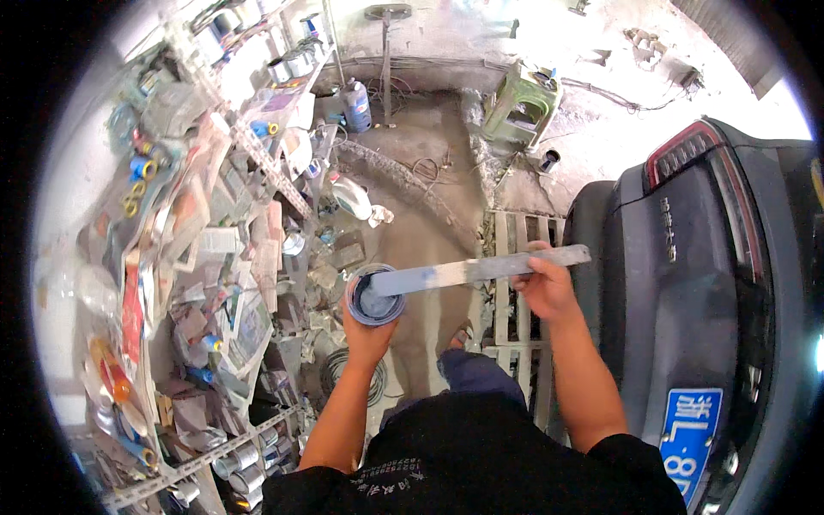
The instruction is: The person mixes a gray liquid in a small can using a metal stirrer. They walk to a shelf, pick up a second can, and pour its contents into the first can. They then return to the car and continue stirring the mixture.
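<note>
My left hand [371, 336] is wrapped round a small open can [378, 311] with blue-grey paint inside. In my right hand [547, 285] is a long flat stirring stick [506, 267], gripped near its far right end. Blue-grey paint coats the stick's left part, then comes a bare pale band and a grey, stained end. The stick lies nearly level across the view, its coated tip over the can's mouth. Whether the tip touches the paint is hard to tell.
Cluttered metal shelving [210, 249] with papers, tape and cans stands on the left. A dark grey car [687, 283] is close on my right. Slatted pallets [502, 305] lie beside it. Farther off are a green stool [521, 107] and a large bottle [356, 107].
</note>
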`<action>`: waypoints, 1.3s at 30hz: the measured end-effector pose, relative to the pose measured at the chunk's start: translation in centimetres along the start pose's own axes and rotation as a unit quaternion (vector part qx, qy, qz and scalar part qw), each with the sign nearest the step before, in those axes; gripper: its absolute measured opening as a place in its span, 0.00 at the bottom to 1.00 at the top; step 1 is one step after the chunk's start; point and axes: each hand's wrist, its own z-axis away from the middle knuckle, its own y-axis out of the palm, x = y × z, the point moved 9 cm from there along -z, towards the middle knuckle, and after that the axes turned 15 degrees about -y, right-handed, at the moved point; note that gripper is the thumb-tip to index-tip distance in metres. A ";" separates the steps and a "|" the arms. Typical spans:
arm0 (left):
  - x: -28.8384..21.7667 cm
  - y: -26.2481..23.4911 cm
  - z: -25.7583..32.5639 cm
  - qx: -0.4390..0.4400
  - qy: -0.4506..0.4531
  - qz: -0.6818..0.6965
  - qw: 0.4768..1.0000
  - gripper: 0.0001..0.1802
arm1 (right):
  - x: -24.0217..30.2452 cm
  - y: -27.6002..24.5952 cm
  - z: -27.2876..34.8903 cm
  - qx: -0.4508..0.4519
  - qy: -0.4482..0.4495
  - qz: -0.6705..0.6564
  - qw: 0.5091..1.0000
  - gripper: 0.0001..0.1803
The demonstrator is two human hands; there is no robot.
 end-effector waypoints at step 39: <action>-11.5 36.8 -54.1 0.187 0.188 -0.123 0.956 0.42 | 13.4 -12.5 -47.3 -0.241 -0.136 0.013 0.961 0.10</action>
